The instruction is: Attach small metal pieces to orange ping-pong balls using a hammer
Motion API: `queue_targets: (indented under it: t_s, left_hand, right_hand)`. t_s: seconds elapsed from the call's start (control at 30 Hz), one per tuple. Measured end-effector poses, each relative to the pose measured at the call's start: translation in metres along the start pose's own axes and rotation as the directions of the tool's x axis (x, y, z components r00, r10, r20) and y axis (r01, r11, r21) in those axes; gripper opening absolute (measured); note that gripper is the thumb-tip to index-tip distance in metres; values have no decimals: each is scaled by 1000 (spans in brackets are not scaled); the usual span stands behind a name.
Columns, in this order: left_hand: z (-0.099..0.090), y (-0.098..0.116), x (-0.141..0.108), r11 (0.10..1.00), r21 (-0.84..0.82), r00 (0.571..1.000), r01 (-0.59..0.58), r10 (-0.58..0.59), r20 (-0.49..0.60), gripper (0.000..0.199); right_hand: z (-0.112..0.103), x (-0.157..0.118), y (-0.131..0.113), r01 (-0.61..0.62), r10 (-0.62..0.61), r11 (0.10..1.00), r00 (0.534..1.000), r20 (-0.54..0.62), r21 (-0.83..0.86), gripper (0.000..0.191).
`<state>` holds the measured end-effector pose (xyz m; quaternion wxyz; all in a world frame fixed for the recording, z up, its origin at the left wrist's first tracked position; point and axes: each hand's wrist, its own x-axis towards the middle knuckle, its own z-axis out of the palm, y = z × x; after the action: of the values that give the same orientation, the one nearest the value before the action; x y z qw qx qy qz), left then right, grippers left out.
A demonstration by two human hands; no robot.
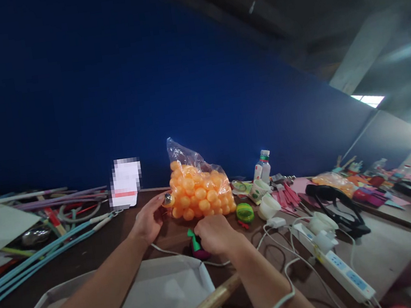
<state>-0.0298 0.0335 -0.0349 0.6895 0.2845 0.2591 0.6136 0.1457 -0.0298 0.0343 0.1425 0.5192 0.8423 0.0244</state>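
Observation:
A clear plastic bag full of orange balls (201,192) stands on the brown table against the blue partition. My left hand (150,219) is at the bag's left side, its fingers closed around a small shiny round object (168,200) with an orange part. In front of the bag, my right hand (213,235) has its fingers curled at a small green and dark purple item (196,244), gripping its green part. A green ball-like item (244,212) with a red piece lies to the right of the bag.
A white tray (158,286) with a wooden stick (210,302) across it sits in front. Cables and a power strip (341,267) lie right, near a bottle (262,166) and cups. Blue rods (52,252) and a phone-like screen (124,184) are left.

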Motion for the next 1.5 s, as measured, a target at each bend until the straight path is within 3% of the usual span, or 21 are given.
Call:
queue_targets:
  t_s: [0.23, 0.5, 0.77, 0.9, 1.0, 1.17, 1.37, 1.43, 1.5]
  left_hand:
    - [1, 0, 0, 1000, 1, 1000, 5, -5, -7, 25]
    - [1, 1, 0, 1000, 11, 1000, 8, -8, -13, 26]
    - [1, 1, 1, 1000, 3, 1000, 10, -10, -19, 24]
    - [0, 3, 0, 999, -41, 999, 32, -31, 26, 24]
    - [0, 5, 0, 998, -55, 999, 21, -19, 34, 24]
    - [0, 7, -1, 998, -56, 997, 26, -22, 76, 28]
    - [4, 9, -6, 999, -17, 989, 43, -40, 145, 32]
    - [5, 9, -7, 999, -3, 987, 47, -46, 153, 33]
    - [4, 9, -8, 999, 8, 987, 53, -53, 154, 33]
  right_hand:
    - [4, 4, 3, 35, -34, 999, 999, 30, -15, 23]
    - [3, -1, 4, 40, -40, 999, 999, -22, -5, 23]
    - [2, -4, 4, 1, 11, 995, 994, -112, 102, 22]
    - [1, -3, 8, -41, 117, 962, 955, -272, 270, 22]
    - [2, -1, 10, 42, 192, 855, 900, -390, 517, 18]
    - [6, 5, 6, 267, 284, 532, 837, -467, 803, 7]
    - [7, 13, 2, 383, 287, 130, 869, -404, 915, 20]
    - [7, 13, 1, 379, 263, 69, 885, -383, 923, 22]
    - [7, 12, 0, 367, 261, 69, 891, -372, 928, 18]
